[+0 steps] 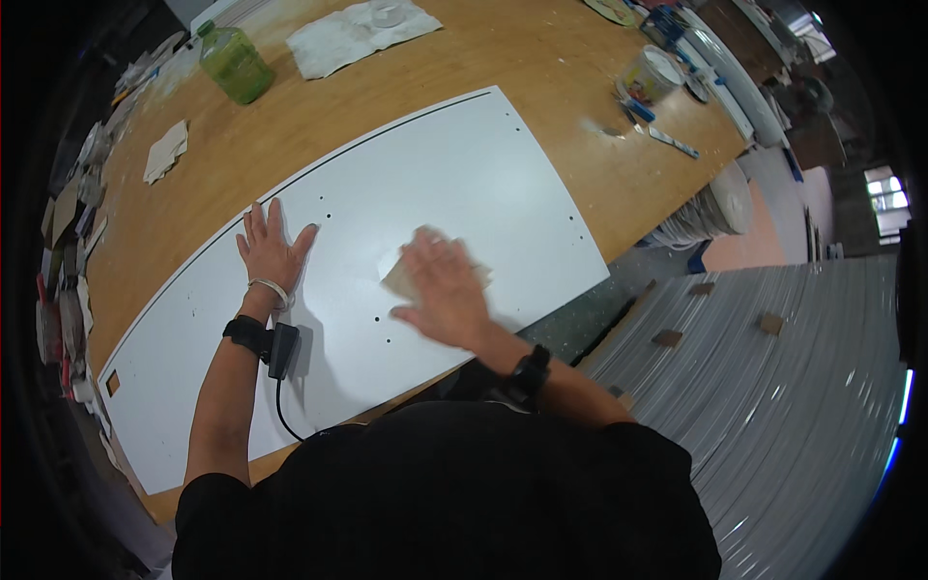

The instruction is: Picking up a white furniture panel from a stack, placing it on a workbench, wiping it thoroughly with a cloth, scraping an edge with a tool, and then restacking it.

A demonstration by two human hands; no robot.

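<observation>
A long white panel (pixel 464 184) with small dark holes and a dark groove along its far edge lies on the wooden table. My left hand (pixel 274 249) rests flat on it near the groove, fingers spread, holding nothing. Under my right palm is a beige cloth (pixel 398 280), pressed onto the middle of the panel; most of it is covered by the hand. My right hand (pixel 445 288) is slightly blurred by motion, its fingers stretched over the cloth.
On the wooden table (pixel 319 121) stand a bottle of green liquid (pixel 235 63) and, at the right, a clear tub (pixel 650 77) near a knife-like tool (pixel 674 143). A beige rag (pixel 166 152) lies at the left. Plastic-wrapped stacked panels (pixel 764 406) stand at my right.
</observation>
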